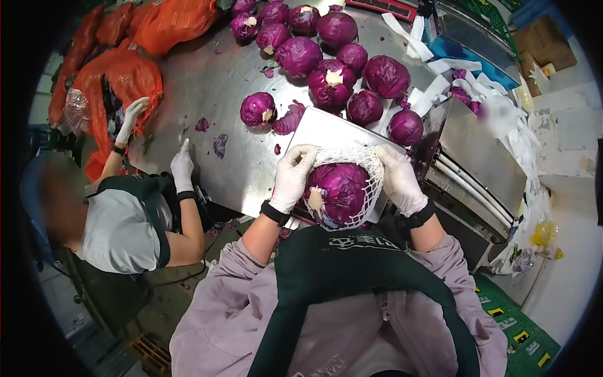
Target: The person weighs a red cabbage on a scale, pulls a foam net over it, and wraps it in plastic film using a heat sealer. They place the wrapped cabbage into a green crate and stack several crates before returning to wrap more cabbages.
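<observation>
A purple cabbage [342,188] rests at the near end of a white scale plate [314,129], close to my apron. White foam netting [372,164] surrounds it on the far and right sides, and its pale stem end faces left. My left hand [293,176], in a white glove, pinches the netting's edge at the upper left of the cabbage. On the other side, my gloved right hand [401,179] is closed on the netting's right edge. Part of the cabbage shows through the mesh.
Several loose purple cabbages [298,56] lie on the steel table [207,81] beyond the scale. A metal wrapping machine [480,163] stands right, with white netting pieces [502,138] behind. Orange mesh sacks [119,81] lie left, beside a co-worker [125,226] with gloved hands.
</observation>
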